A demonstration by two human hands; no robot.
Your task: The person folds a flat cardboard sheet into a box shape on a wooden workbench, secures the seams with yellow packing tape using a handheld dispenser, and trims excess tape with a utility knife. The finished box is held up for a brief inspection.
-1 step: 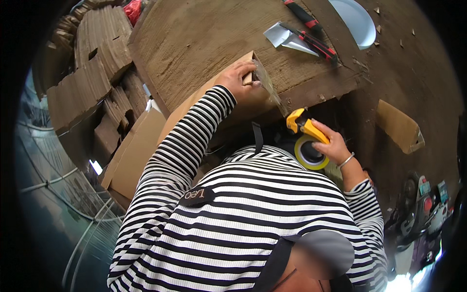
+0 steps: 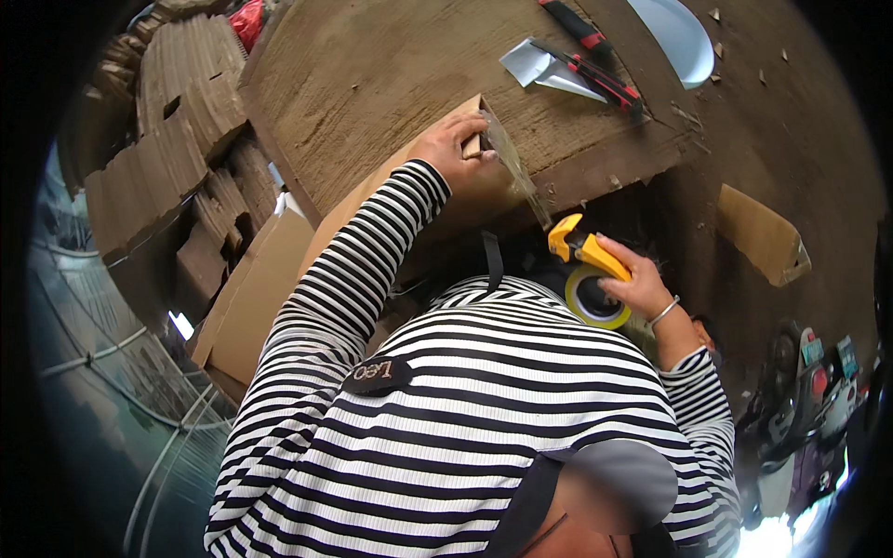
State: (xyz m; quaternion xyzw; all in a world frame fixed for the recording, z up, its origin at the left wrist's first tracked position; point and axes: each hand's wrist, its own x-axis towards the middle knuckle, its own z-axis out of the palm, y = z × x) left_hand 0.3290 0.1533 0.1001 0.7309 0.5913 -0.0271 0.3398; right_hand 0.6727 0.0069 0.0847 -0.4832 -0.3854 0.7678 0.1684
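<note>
The table (image 2: 409, 56), a worn brown board with a rough, scratched grain, fills the top centre of the frame. At its near edge, in the middle of the frame, lies a cardboard box (image 2: 367, 191); the left hand (image 2: 456, 144) grasps its upper end, fingers bent over the edge beside a strip of clear tape (image 2: 510, 153). Right of centre, the right hand (image 2: 637, 279) is clenched around the handle of a yellow tape dispenser (image 2: 591, 251) (its roll (image 2: 597, 299) hangs just below), held near the box's end. At upper right on the board are a red-and-black cutter (image 2: 605, 82), a second red-and-black tool (image 2: 575, 23) and white paper (image 2: 528, 63). A pale basin (image 2: 677, 42) sits at the top right. Flattened cardboard (image 2: 149, 191) is stacked at upper left; a brown carton piece (image 2: 761, 232) lies on the dark floor (image 2: 791, 139) at right.
</note>
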